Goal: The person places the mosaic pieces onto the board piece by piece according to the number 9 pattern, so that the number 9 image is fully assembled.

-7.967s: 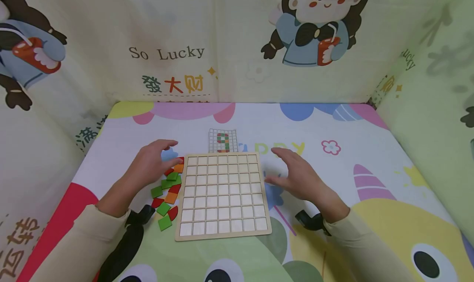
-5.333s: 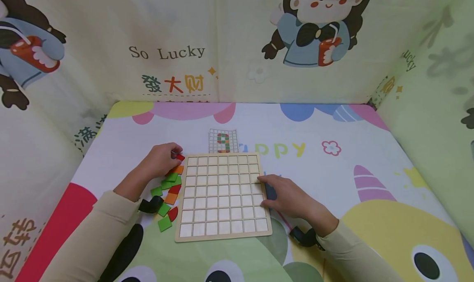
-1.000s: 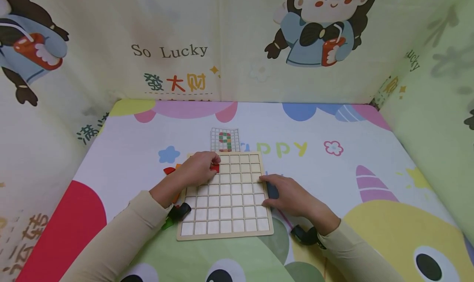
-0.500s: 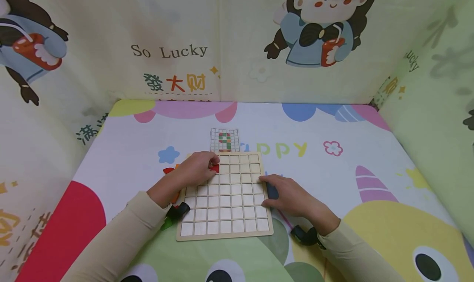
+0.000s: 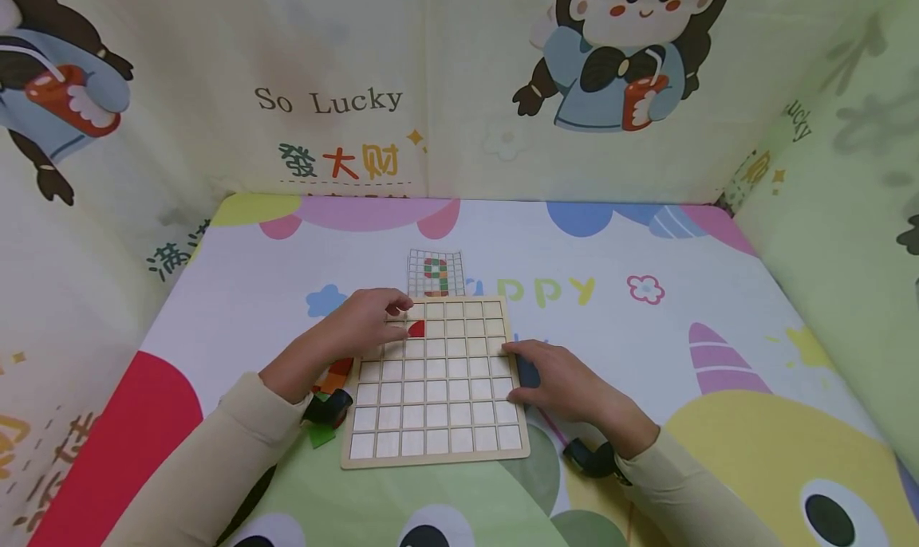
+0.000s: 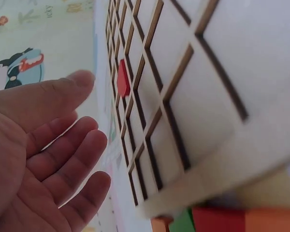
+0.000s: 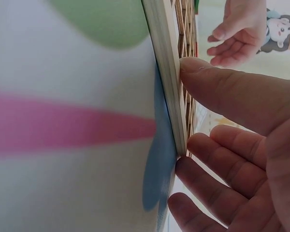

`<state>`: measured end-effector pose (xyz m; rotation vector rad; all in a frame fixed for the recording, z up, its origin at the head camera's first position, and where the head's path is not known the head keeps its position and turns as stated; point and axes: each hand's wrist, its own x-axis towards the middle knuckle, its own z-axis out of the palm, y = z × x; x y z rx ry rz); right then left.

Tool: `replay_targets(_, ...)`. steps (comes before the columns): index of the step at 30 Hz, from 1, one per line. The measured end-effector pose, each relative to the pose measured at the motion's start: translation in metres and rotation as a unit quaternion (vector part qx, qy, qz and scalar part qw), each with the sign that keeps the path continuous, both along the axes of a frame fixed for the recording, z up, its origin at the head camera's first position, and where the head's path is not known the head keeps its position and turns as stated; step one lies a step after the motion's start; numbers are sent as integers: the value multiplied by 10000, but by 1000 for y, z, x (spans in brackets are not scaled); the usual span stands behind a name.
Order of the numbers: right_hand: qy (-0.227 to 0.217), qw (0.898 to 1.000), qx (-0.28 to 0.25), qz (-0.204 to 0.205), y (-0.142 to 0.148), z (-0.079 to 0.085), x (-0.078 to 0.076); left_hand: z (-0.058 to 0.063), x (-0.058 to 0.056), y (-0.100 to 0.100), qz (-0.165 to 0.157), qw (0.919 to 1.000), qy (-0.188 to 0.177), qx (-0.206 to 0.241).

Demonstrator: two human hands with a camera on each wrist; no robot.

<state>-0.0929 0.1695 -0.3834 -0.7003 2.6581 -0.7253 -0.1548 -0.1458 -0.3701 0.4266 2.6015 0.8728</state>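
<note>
A red quarter-round tile lies in a cell near the top left of the wooden grid board. My left hand hovers over the board's upper left with nothing in its fingers, thumb tip just left of the tile. In the left wrist view, the fingers of that left hand are spread loosely, apart from the red tile. On the board's right edge, the thumb and fingertips of my right hand rest spread along the frame. The right wrist view has its thumb against the board's edge.
Beside the board's left edge lie loose orange tiles and a green tile, partly hidden by the left wrist's black camera. A pattern card with a coloured figure on a grid lies behind the board.
My left hand carried a red tile from the pile onto the board, then let go and drew back slightly left. Earlier, my right hand came to the board's edge, where it stays.
</note>
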Motion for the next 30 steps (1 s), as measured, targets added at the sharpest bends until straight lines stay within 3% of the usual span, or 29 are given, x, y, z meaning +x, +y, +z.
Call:
replay_targets(14,57,10000,0,63,1,-2,-1,3,11,-39,465,9982,334,158)
replay_targets(30,81,9999,39,86,1,-3,-2,-12,24,-81,935,9950,299,179)
